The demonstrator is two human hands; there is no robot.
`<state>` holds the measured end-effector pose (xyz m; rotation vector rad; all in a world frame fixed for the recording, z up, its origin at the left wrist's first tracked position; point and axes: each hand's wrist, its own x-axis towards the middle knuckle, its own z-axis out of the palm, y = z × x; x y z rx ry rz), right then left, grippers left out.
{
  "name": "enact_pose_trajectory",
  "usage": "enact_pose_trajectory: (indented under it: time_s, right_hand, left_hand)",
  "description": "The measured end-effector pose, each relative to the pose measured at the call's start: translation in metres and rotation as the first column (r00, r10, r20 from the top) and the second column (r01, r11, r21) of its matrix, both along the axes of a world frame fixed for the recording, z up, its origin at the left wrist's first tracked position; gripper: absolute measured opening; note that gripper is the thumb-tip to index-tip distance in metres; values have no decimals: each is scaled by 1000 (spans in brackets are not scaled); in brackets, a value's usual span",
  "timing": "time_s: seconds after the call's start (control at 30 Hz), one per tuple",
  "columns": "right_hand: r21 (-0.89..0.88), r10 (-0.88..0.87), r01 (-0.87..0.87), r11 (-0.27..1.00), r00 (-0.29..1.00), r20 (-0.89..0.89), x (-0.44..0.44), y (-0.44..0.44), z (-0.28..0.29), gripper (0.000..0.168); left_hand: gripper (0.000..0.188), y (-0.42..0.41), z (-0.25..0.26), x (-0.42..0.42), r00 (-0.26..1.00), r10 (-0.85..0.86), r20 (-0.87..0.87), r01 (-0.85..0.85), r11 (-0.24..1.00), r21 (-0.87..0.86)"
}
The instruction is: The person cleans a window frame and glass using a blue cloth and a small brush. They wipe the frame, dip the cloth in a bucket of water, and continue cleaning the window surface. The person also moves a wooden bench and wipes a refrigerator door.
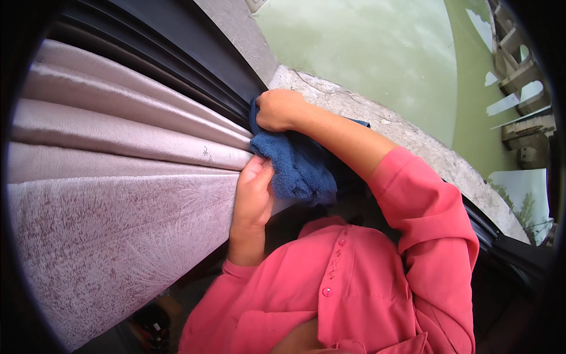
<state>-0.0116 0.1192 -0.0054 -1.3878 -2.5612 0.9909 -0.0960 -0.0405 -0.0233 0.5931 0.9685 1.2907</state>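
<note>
My right hand (279,110) is clenched on a dark blue terry towel (303,170), pressing it against the black metal window frame (194,48). The rest of the towel hangs crumpled below that fist. Lower down, my left hand (253,192) is raised beside the towel, its thumb and fingers bent against the towel's edge and the curtain. I cannot tell which of the two it pinches, as the fingertips are partly hidden. The pale mauve-grey curtain (128,128) spreads in deep folds to the left, its lower panel patterned with fine radiating lines.
Outside the window runs a rough concrete ledge (336,93), with greenish water (367,44) beyond it. Stone-like balustrade pieces (526,84) appear at the far right. Another black frame section (486,230) lies beyond my right sleeve (424,199). Dark, unclear objects are at lower left.
</note>
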Motion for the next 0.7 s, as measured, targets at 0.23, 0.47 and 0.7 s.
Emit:
enact_pose_trajectory:
  time_s: [0.23,0.47,0.7]
  right_hand:
    - [194,-91,196,961,890,-446,-2,2,-16,34]
    - [327,17,-11,945,1000,-15,-8,-14,-17,23]
    - [160,48,-31,987,994,-100,-2,9,-8,32]
  left_hand:
    - [35,1,-1,-2,999,2,-52,2,996,90]
    - [35,0,-16,1,998,-64,7,64,998,10]
    - [37,2,-6,3,998,-41,45,40,999,18]
